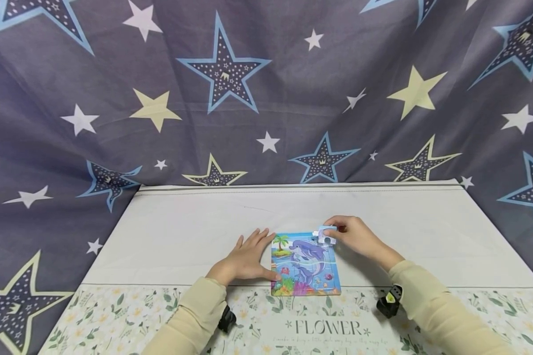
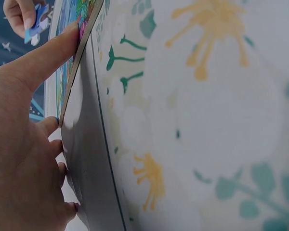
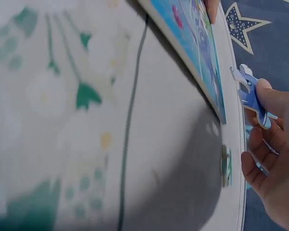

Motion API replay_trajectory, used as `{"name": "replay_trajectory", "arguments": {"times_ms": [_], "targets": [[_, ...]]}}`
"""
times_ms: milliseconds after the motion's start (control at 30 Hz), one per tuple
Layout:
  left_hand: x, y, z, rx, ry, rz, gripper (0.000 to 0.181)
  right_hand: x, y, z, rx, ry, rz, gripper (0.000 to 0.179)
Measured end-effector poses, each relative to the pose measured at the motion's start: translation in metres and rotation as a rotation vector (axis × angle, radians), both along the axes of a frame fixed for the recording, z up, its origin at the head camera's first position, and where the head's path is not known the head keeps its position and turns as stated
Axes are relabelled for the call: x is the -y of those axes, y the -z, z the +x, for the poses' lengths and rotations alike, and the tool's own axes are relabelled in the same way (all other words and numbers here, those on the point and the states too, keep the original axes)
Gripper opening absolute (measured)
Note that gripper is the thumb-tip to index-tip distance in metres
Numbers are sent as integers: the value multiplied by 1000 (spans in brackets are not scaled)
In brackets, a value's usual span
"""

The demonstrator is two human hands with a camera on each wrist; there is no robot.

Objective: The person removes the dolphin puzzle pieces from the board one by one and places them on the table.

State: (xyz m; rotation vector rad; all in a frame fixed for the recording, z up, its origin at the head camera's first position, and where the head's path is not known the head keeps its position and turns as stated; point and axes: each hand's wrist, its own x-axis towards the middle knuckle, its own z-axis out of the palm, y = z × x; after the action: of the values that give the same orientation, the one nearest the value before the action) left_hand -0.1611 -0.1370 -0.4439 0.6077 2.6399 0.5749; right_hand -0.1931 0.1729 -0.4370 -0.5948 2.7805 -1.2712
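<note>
A flat jigsaw puzzle (image 1: 308, 266) with dolphins, a palm tree and sea plants lies on the table. My right hand (image 1: 359, 235) pinches a blue and purple puzzle piece (image 1: 327, 235) between thumb and fingers, raised over the puzzle's far right corner. In the right wrist view, that piece (image 3: 250, 92) is tilted and apart from the board. My left hand (image 1: 246, 258) is spread along the puzzle's left side. Its thumb (image 2: 62, 45) touches the board's near left part, while the other fingers reach along the left edge.
Another small piece (image 3: 225, 166) lies on the table below the right hand, seen edge-on. The table (image 1: 195, 222) has a white cover with a flowered front part (image 1: 129, 310). A star-patterned curtain (image 1: 275, 108) hangs behind. Black wrist devices (image 1: 388, 301) sit at both sleeves.
</note>
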Motion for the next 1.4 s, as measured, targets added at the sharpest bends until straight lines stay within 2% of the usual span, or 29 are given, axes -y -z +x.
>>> {"name": "replay_trajectory", "arguments": {"times_ms": [367,633,867,1067,1167,1400], "targets": [[2,4,0,-23,-10,11,114,-28,-6,-4,-18,57,26,18],[0,-7,3,-29,-9,13,109,-51,-10,-9,-44,110,43,19],[2,-2,4,-37,-10,15,111,-68,-14,-11,-26,132,94,23],[2,-1,3,-49,-1,32,112,-80,-15,-13,-46,144,141,21],[2,-1,3,-46,3,9,112,-86,-14,-15,-38,153,168,22],[0,-11,6,-21,-2,19,109,-93,-11,-20,-14,171,198,24]]}}
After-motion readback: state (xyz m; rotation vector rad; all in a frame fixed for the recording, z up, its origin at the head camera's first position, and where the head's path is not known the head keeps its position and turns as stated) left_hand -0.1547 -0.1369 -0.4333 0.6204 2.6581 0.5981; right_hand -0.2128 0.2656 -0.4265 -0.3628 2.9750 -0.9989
